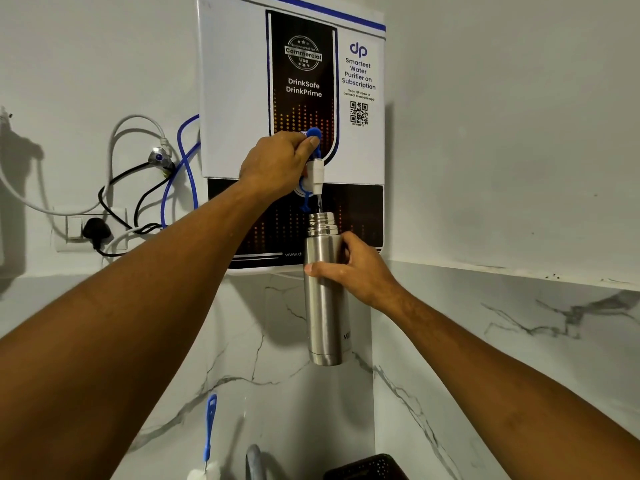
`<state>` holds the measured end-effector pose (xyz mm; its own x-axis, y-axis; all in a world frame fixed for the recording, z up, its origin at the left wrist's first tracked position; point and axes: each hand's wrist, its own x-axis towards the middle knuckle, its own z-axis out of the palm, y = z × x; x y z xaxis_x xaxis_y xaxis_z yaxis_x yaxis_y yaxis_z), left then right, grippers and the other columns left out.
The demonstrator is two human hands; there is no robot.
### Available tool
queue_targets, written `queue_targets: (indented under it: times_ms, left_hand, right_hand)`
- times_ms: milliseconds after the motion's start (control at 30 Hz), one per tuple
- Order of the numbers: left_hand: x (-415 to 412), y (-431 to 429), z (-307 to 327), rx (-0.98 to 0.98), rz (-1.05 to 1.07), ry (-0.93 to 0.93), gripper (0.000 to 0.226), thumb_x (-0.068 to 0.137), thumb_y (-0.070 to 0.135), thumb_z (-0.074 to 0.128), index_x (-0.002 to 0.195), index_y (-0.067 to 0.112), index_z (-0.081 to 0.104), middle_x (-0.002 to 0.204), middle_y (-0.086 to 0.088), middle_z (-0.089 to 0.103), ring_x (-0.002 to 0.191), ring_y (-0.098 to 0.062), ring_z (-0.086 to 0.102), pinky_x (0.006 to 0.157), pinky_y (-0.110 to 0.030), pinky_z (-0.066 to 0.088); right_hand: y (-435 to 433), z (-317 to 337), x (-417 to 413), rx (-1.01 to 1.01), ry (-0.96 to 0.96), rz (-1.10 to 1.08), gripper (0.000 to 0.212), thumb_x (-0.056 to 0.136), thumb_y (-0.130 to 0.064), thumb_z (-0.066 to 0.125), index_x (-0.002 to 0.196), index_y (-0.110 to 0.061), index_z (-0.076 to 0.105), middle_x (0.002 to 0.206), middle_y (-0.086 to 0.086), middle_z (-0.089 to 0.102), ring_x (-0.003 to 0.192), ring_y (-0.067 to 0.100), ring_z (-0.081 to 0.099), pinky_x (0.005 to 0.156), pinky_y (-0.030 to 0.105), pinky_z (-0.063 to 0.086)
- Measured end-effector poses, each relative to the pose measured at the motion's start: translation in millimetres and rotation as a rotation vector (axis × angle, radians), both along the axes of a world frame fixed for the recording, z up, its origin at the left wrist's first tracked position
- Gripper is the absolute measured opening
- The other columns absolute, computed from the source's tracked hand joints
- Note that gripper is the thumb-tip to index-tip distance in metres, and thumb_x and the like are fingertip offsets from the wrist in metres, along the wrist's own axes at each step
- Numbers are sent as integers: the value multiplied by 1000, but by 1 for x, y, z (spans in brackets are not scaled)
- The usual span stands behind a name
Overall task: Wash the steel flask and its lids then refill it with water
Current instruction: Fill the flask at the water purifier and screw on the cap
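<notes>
1. While water streams at frame centre, my left hand pinches the blue tap lever; my right hand is clamped round the steel flask, held just below the spout.
2. Wet steel, likely slippery and heavier as it fills: I'd hold it mid-body.

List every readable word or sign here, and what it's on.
"Commercial Use": badge on water purifier, black panel; arc text blurred.
"DrinkSafe DrinkPrime": same panel.
"dp": white side.
"Smartest Water Purifier on Subscription": white side.
"Scan QR code to connect to mobile app": above QR code.
"www.d": purifier base, rest hidden.
Steel flask: lettering cut off, unreadable.
</notes>
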<state>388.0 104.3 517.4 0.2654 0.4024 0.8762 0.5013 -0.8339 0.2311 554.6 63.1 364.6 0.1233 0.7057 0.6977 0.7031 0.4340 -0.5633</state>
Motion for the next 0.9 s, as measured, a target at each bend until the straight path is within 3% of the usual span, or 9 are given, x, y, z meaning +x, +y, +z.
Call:
queue_targets:
  times_ms: [200, 500, 900]
  left_hand:
    - [0, 0, 0, -3, -4, -5, 44, 110, 48, 40, 130, 20, 67, 101, -1, 69, 93, -21, 68, 87, -45, 61]
    - [1, 0, 0, 1, 17, -4, 44, 110, 49, 39, 129, 21, 68, 100, 0, 69, 93, -21, 69, 88, -46, 60]
    - [0, -1, 0, -2, 23, -1, 45, 110, 50, 39, 128, 20, 69, 101, -2, 70, 92, -22, 69, 87, -49, 60]
  right_hand:
    - [0, 0, 0, -2, -3, -5, 69, 72, -57, 85, 126, -25, 55, 112, -9, 67, 97, 12, 69, 89, 42, 62]
    - [-3, 0, -2, -18, -3, -6, 88, 54, -75, 75, 125, -27, 55, 111, -10, 68, 97, 12, 69, 88, 42, 62]
    - [-4, 2, -3, -17, 14, 4, 74, 66, -62, 83, 125, -27, 55, 110, -10, 67, 97, 12, 69, 89, 42, 61]
